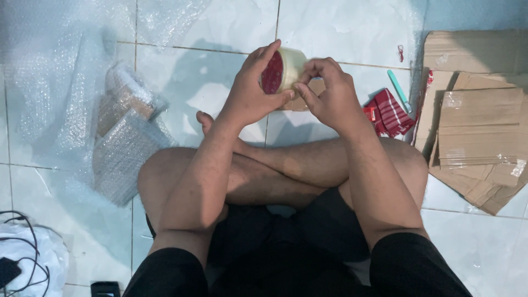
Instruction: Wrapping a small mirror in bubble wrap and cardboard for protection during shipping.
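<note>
I sit cross-legged on a white tiled floor. My left hand (248,93) grips a roll of clear packing tape (287,69) with a red core, held up in front of me. My right hand (329,93) pinches at the roll's outer edge with thumb and fingertips. Under my hands a small brown cardboard box (317,88) lies on the floor, mostly hidden by them.
Two bubble-wrapped parcels (124,137) lie at the left on a loose sheet of bubble wrap (49,82). Flattened cardboard pieces (478,126) are stacked at the right. A red striped packet (391,113) and a teal cutter (399,88) lie beside them. Black cables (22,242) are at bottom left.
</note>
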